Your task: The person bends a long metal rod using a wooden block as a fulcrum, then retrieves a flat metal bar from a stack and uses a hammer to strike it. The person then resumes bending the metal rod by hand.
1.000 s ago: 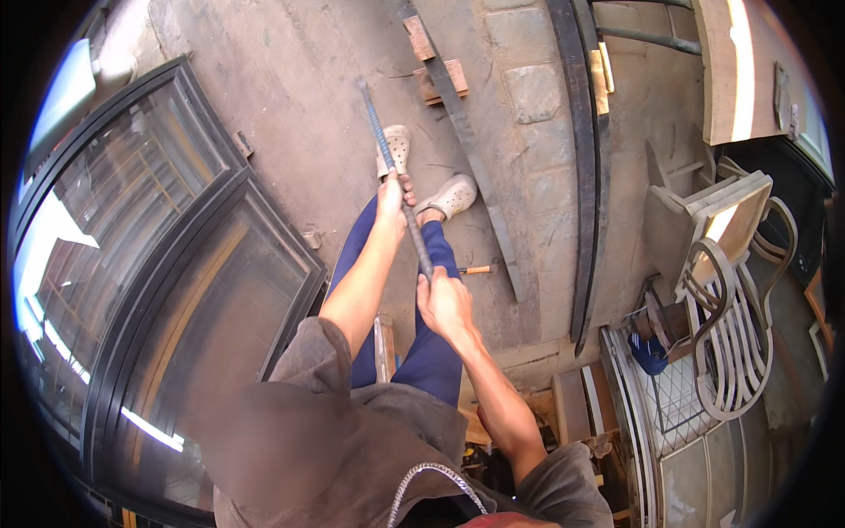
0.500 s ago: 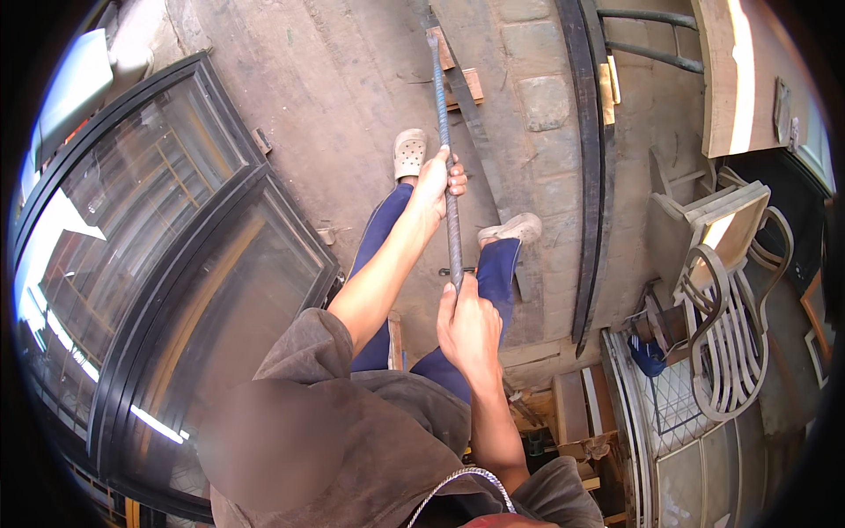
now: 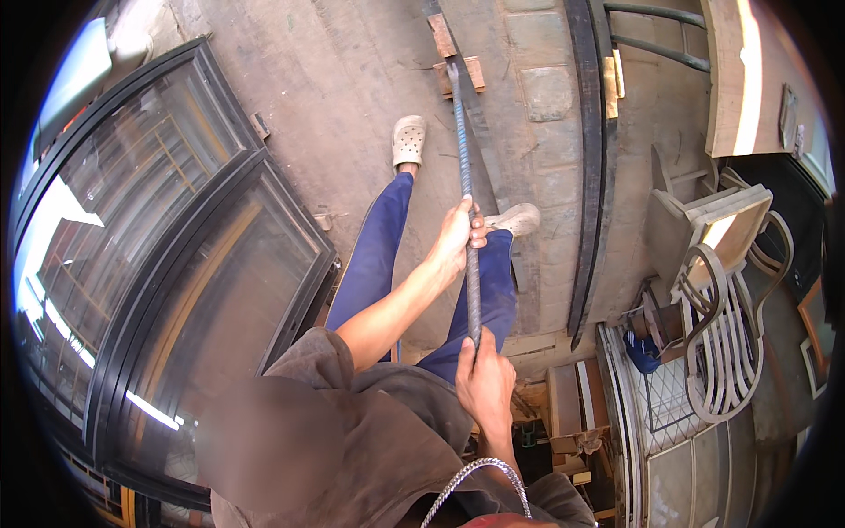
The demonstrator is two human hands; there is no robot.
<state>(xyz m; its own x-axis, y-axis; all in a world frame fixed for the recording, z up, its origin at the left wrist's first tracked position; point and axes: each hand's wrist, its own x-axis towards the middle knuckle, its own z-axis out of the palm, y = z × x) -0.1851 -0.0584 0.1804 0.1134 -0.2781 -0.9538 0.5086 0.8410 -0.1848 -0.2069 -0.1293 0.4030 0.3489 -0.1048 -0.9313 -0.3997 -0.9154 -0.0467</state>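
Note:
I hold a long ribbed steel bar [image 3: 465, 145] in both hands, running away from my body between my legs. My left hand [image 3: 458, 233] wraps round its middle. Below it, my right hand [image 3: 487, 383] is closed round the near end, with the thumb along the bar. The far end has a narrow, fork-like tip, over or beside a dark flat metal strip [image 3: 484, 150] on the floor. Small wooden blocks [image 3: 475, 74] lie around that tip; whether it touches them I cannot tell.
Large black-framed glass panels [image 3: 255, 163] lean at the left. Long dark bars [image 3: 588, 132] lie to the right, with a wooden piece [image 3: 611, 86] by them. A slatted metal chair [image 3: 726, 352] and a wooden board [image 3: 726, 88] are at the far right. My feet in beige clogs [image 3: 408, 141] straddle the strip.
Both hands and the bar have moved back toward my body and slightly right. The bar's tip now lies nearer, by the wooden blocks. My grip on it looks the same.

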